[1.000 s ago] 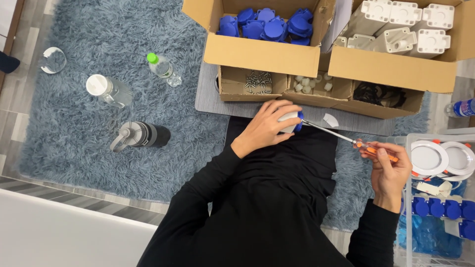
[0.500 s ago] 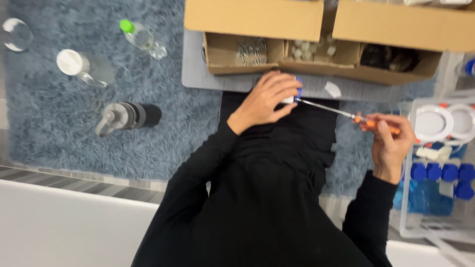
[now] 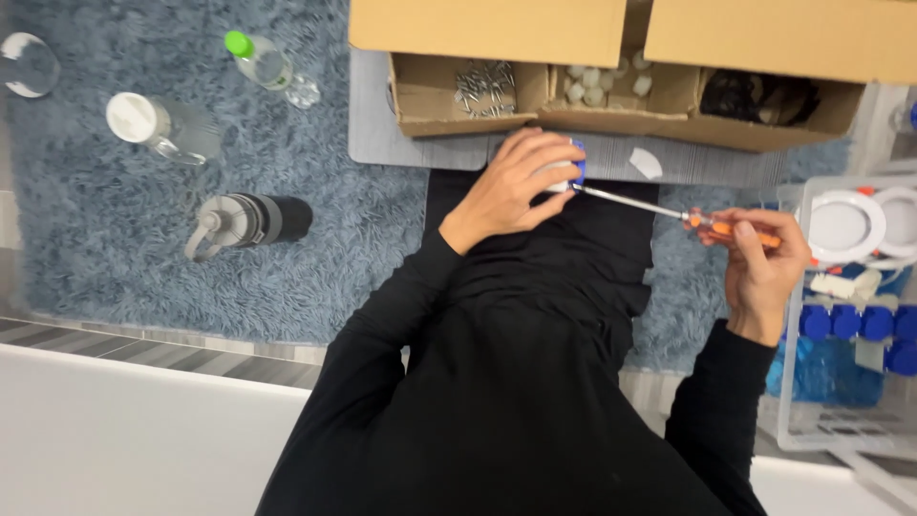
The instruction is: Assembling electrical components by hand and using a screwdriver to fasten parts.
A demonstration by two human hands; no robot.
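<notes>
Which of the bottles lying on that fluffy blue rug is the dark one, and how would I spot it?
Start at the blue shaggy rug left of the person's black sleeve. Three bottles lie there in a rough column; the dark bottle is the lowest, nearest the pale floor strip. Unlike the clear bottle with a white cap and the clear bottle with a green cap above it, it has a black body and a grey lid with a loop handle.

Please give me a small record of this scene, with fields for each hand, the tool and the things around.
left hand: closed around a small blue and white plastic part
right hand: grips the orange-handled screwdriver
tool: metal shaft points at the part
front: open brown cardboard box with compartments of small pieces
floor: fluffy blue-grey rug with a dark grey bottle
right side: clear plastic bin with blue caps
</notes>
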